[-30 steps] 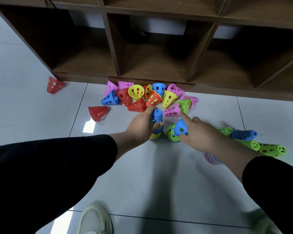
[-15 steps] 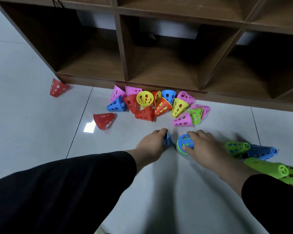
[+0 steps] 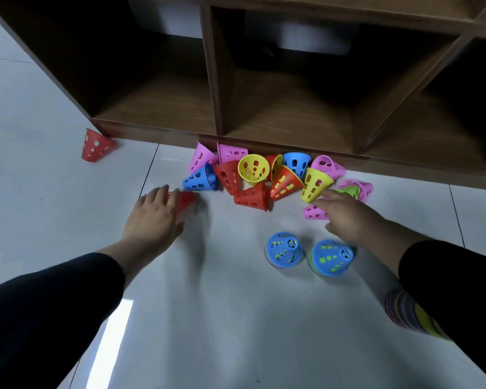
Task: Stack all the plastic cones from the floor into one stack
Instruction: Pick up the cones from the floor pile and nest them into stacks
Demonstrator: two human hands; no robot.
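A brown cubby shelf (image 3: 278, 108) fills the upper frame above pale floor tiles (image 3: 222, 318). Loose cones (image 3: 253, 178) are piled at its base; two blue-topped stacks (image 3: 306, 255) stand lower centre. The left hand (image 3: 152, 217) is laid with spread fingers on a red cone (image 3: 186, 199); the right hand (image 3: 348, 217), relaxed, touches a pink cone (image 3: 313, 212).

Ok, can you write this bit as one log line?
left hand: touching red cone | right hand: reaching over pink cone | two blue-topped stacks: upright on floor
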